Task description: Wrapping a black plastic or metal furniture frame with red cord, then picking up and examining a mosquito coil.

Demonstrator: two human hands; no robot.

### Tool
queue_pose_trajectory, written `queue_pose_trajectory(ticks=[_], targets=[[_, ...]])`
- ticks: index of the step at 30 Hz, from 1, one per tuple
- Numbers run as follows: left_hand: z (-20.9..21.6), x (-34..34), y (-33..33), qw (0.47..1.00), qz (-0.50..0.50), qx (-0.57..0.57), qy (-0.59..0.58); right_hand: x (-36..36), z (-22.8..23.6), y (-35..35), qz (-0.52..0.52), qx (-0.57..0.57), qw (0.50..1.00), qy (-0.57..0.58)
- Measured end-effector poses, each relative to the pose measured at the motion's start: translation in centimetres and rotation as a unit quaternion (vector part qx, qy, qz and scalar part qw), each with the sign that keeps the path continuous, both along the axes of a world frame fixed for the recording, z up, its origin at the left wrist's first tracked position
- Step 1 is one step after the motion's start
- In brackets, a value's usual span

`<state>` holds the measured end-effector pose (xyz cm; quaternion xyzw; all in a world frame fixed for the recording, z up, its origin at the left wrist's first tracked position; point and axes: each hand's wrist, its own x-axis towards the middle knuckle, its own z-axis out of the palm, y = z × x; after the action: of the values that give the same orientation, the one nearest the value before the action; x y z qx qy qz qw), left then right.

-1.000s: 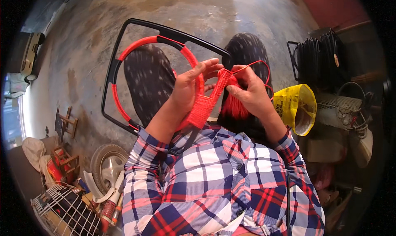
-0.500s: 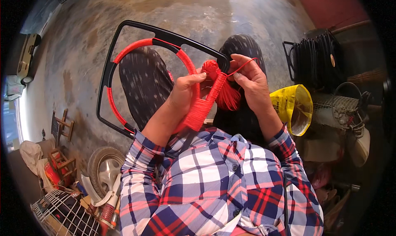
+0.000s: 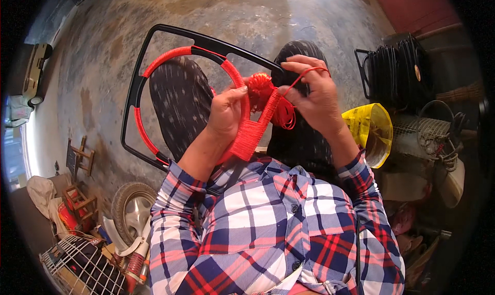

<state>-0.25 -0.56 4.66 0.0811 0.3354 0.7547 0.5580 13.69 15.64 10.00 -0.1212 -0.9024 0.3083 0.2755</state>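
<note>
Across my knees lies a black frame (image 3: 209,43) with a round ring inside, much of it wound with red cord. Its lower part, a flat red-wrapped section (image 3: 246,139), rests near my shirt. My left hand (image 3: 227,112) is closed around the wrapped side of the ring, thumb on top. Between the ring and a wrapped side bar (image 3: 270,107) sits a bunched red hank of cord (image 3: 261,82), and loose red loops (image 3: 285,115) hang beside it. My right hand (image 3: 317,96) grips the red cord (image 3: 295,82), which runs taut from the bar and over its fingers.
At right stand a stack of black frames (image 3: 389,71), a yellow bag (image 3: 361,121) and a wire mesh cage (image 3: 412,135). To the lower left are a wheel (image 3: 117,205), a small wooden stool (image 3: 82,205) and a white wire rack (image 3: 85,266). Concrete floor (image 3: 113,47) spreads ahead.
My right hand has shifted slightly right, turned and drawn the cord tighter across its fingers. The loose cord below now hangs in visible loops. My left hand keeps its hold on the ring.
</note>
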Motion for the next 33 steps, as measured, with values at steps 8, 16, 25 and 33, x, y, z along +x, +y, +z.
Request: queue_pose_trajectory(ticks=[8, 16, 25, 33], targets=[[0.0, -0.1, 0.2, 0.998, 0.047, 0.033, 0.002, -2.3, -0.8, -1.8, 0.030, 0.082, 0.996, -0.026], [-0.6, 0.0, 0.6, 0.991, 0.126, -0.016, 0.050, -1.1, 0.9, -0.3, 0.001, -0.449, 0.859, 0.245], [-1.0, -0.7, 0.2, 0.996, -0.080, -0.027, 0.030, 5.6, 3.7, 2.9, 0.026, -0.155, 0.960, -0.230], [0.8, -0.1, 0.7, 0.989, -0.147, -0.023, -0.019, 12.0, -0.5, 4.9, 0.034, -0.641, 0.704, 0.304]])
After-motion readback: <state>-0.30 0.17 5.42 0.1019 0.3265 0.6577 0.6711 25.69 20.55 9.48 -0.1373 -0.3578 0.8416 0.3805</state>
